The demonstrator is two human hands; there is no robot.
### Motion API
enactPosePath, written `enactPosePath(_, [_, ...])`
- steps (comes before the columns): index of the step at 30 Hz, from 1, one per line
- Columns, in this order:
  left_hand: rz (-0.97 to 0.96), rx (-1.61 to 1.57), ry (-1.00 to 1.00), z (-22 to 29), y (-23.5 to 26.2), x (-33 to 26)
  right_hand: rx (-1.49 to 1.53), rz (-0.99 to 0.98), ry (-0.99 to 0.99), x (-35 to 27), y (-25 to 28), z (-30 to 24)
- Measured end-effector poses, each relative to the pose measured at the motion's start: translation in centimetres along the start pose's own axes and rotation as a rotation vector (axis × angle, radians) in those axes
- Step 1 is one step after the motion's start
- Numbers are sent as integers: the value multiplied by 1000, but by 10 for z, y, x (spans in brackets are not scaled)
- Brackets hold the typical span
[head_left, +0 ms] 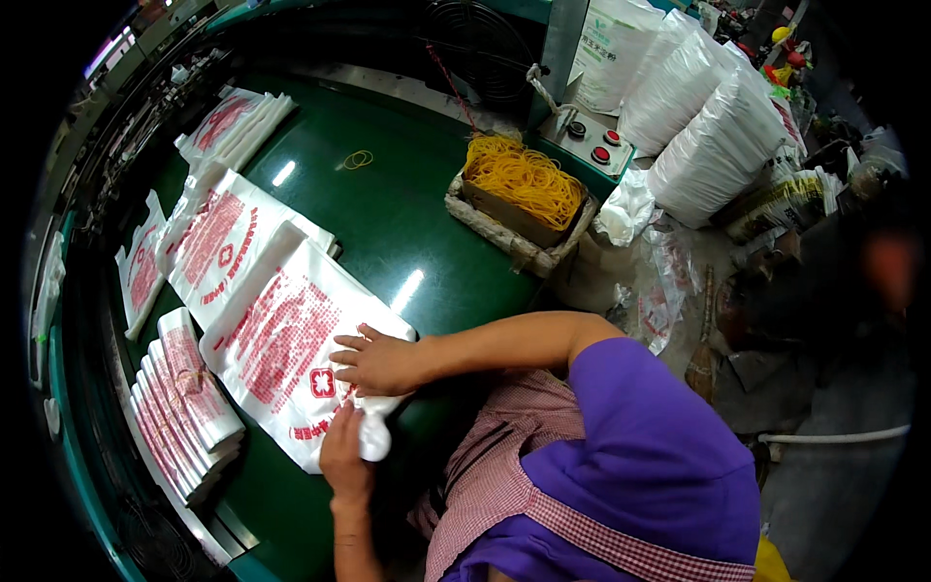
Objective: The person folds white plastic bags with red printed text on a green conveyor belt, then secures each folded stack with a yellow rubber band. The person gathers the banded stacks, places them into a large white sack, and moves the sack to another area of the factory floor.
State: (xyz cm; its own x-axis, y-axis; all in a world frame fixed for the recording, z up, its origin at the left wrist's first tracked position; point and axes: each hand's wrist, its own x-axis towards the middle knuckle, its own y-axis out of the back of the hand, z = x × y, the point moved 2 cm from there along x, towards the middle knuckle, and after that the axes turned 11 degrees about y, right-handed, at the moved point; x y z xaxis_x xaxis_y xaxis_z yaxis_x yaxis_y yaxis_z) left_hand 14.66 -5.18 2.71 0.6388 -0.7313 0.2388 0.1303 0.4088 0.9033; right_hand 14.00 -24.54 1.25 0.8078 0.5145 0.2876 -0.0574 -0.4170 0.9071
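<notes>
bag stack [291,349] lies flat on green table [407,213], long axis running up-left from hands. right hand [380,362] open, pressing on it; left hand [346,448] pinches near corner.

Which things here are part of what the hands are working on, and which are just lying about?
In hand: stack of printed bags, pressed flat by right hand; left hand grips its handle end.

Lying about: folded bundles, box of yellow rubber bands, loose band, white sacks.
</notes>
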Motion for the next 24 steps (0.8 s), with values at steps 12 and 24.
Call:
enactPosePath(12, [65, 128, 57, -9, 29, 23, 72, -81, 166, -7, -1, 10])
enactPosePath(24, [-278, -427, 327, -43, 34, 29, 2120, 544, -635, -66, -13, 12])
